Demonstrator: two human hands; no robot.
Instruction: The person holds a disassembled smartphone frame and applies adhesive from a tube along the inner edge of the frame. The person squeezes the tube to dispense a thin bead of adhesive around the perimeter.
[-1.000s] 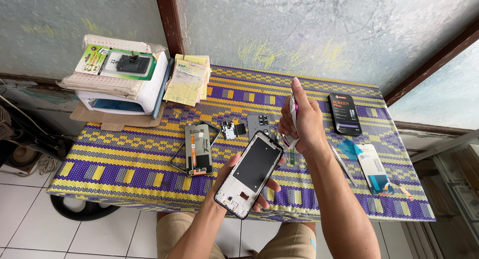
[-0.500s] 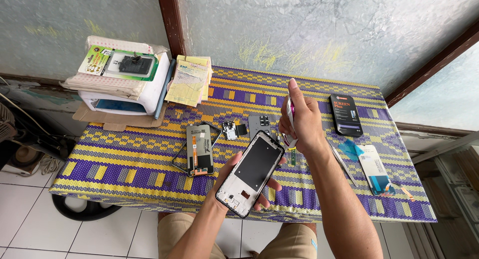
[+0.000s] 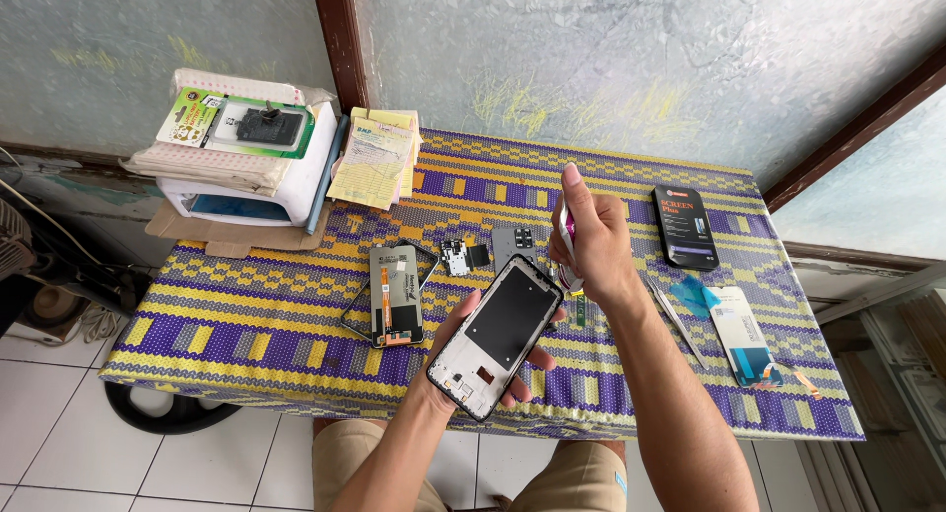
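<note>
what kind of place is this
Likely a small phone repair spot: the left hand holds a phone frame, with phone parts, tweezers and a screen protector box on the table.

A phone-repair bench: a purple-and-yellow woven cloth-covered table point(image 3: 246, 325) strewn with a dismantled grey phone screen panel point(image 3: 395, 293), thin metal tweezers point(image 3: 675, 318) and a black boxed screen protector point(image 3: 685, 227).

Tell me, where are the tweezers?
In the head view, the tweezers lie on the patterned table, right of the right hand and left of the blue-backed screen protector.
</note>
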